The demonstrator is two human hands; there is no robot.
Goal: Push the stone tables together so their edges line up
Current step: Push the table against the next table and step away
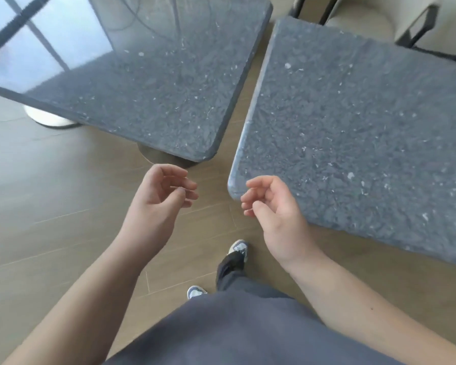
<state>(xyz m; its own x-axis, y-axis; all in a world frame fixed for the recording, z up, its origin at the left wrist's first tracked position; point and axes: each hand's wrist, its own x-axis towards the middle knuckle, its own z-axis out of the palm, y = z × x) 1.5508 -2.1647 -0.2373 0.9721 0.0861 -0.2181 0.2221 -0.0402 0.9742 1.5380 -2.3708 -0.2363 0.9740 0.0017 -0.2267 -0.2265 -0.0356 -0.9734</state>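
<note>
Wooden flooring (50, 206) spread beneath two dark speckled stone tables that stood apart and at an angle, a wedge of floor showing between them. One, the right table (353, 133), sat near the right hand (271, 206); the left table (142, 88) lay beyond the left hand (158, 198). Both hands hovered with fingers loosely curled, holding nothing and touching neither tabletop. Pale chairs (379, 22) stood behind. Sneakers (238, 248) showed below.

No text, label, brand, number or sign can be read anywhere.
</note>
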